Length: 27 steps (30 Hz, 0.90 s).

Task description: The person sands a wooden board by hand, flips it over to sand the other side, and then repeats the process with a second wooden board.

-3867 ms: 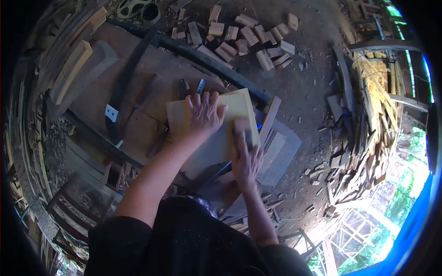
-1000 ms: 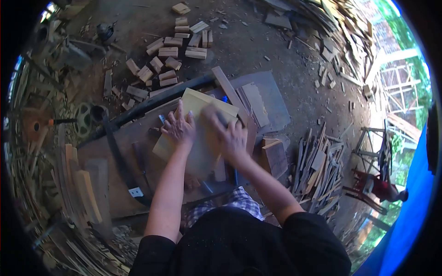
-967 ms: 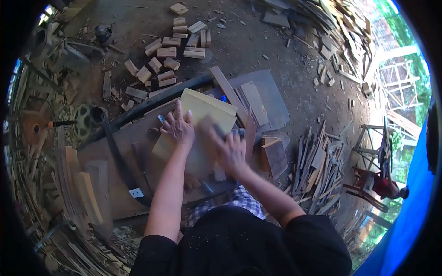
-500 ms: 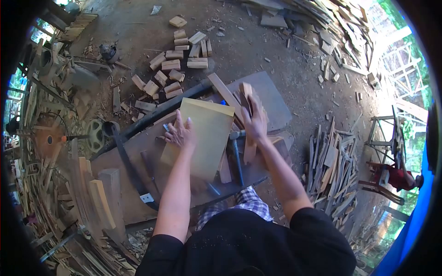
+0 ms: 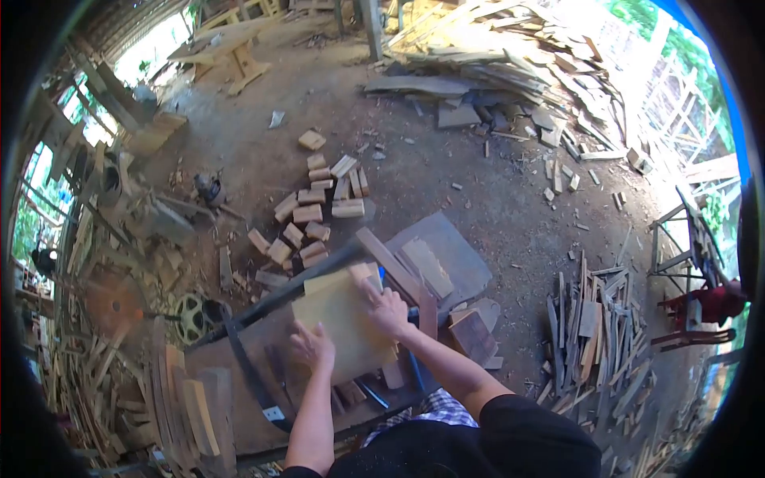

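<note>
With left hand (image 5: 312, 348) spread wide on pale board (image 5: 355, 358), beneath both hands on table (image 5: 256, 338), and right hand (image 5: 388, 312) holding blurred wooden block (image 5: 363, 276), better to guide it flat, pressing evenly.

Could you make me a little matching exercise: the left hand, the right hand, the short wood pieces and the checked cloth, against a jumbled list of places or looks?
Things:
1. Left hand
2. Right hand
3. Short wood pieces
4. Checked cloth

Places or looks:
A. In a loose group on the ground
B. Purplish-blue and white
C. Holding a wooden block over the pale board
D. Fingers spread at the pale board's edge, no block

Pairs: 1-D, 2-C, 3-A, 4-B
</note>
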{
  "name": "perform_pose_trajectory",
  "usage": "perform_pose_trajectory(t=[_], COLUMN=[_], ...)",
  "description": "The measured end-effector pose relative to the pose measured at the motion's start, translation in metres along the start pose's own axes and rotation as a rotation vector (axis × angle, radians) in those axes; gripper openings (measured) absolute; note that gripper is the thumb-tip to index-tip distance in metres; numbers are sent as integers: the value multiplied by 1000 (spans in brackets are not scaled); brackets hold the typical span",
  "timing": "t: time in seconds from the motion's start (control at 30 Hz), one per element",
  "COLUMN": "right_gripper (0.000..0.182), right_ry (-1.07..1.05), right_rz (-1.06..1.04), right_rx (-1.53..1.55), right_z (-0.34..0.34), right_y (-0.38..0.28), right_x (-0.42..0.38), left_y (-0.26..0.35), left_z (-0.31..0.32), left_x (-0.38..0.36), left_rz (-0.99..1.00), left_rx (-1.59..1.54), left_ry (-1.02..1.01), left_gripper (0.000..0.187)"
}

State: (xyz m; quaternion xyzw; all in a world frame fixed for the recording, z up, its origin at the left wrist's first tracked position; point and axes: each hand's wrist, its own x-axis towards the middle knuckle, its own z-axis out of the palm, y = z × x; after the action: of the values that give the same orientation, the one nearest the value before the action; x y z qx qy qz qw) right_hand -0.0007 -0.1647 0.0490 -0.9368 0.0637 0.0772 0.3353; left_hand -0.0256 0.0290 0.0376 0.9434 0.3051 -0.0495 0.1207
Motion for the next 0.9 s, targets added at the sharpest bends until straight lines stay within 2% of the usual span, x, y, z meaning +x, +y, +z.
perform_pose_trajectory(t=[0.2, 0.27, 0.37, 0.47, 0.6, 0.67, 0.9], right_gripper=[65, 71, 70, 70, 68, 68, 67], right_ry=[25, -29, -47, 36, 41, 13, 67], right_rz=[117, 88, 86, 66, 49, 56, 43], right_rx=[17, -38, -93, -72, -77, -112, -19], right_z=[6, -4, 2, 10, 4, 3, -4], right_y=[-20, -27, -25, -20, -24, -26, -30], right_x=[-13, -18, -15, -13, -17, -17, -23], left_y=[-3, -7, 4, 0, -2, 8, 5], left_z=[14, 35, 19, 28, 31, 12, 18], left_x=[8, 23, 28, 38, 40, 30, 34], left_rz=[97, 308, 365, 433, 457, 408, 428], left_rx=[-14, 44, 120, 10, 24, 46, 27], left_ry=[34, 190, 66, 78, 123, 43, 77], left_gripper=[66, 63, 64, 65, 67, 67, 67])
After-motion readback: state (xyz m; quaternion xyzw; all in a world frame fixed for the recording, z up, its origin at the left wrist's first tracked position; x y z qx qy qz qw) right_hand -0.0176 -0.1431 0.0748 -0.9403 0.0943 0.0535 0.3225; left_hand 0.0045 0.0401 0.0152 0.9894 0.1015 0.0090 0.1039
